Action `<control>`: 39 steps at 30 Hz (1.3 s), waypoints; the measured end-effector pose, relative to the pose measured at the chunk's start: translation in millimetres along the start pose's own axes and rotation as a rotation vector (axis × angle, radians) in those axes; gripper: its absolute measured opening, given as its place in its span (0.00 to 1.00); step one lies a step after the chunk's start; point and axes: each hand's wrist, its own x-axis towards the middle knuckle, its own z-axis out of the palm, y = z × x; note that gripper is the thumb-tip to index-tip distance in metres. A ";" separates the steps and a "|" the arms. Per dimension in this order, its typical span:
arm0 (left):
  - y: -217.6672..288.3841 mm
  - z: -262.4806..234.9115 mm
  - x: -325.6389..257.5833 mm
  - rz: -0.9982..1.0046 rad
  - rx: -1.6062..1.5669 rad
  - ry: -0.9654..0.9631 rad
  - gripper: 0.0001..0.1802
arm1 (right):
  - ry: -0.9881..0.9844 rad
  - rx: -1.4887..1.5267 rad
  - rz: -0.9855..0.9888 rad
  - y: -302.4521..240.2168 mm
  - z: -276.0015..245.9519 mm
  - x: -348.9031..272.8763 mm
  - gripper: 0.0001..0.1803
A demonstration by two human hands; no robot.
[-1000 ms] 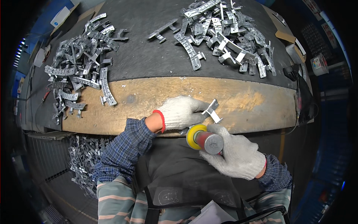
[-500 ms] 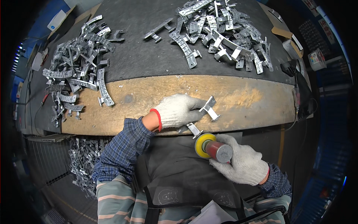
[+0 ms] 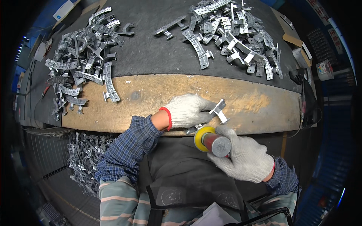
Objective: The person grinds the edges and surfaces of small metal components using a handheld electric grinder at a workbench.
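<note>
In a white knit glove with a red cuff, my left hand (image 3: pixel 188 110) is closed on a curved metal bracket (image 3: pixel 220 110) above the wooden board. One end of the bracket sticks out to the right of the fingers; its lower end is partly covered by the tool. My right hand (image 3: pixel 247 156), gloved too, grips a small handheld sander (image 3: pixel 220 145) with a red body, a silver cap and a yellow disc (image 3: pixel 200 138). The disc is up against or very near the bracket's lower end; contact cannot be made out.
Loose metal brackets are heaped at the left (image 3: pixel 88 49) and the back right (image 3: pixel 241 34) of the dark tabletop (image 3: pixel 151 52). The wooden board (image 3: pixel 151 90) spans the front edge. Below left, a wire basket holds more brackets (image 3: pixel 85 162). A cable hangs at the right.
The sander has moved up and slightly left, its disc now covering more of the bracket's lower end. In the picture, the left hand and bracket sit slightly farther right.
</note>
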 end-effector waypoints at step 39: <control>-76.6 -131.4 14.2 -0.080 0.727 0.672 0.21 | 1.087 1.172 0.018 183.0 35.1 69.6 0.17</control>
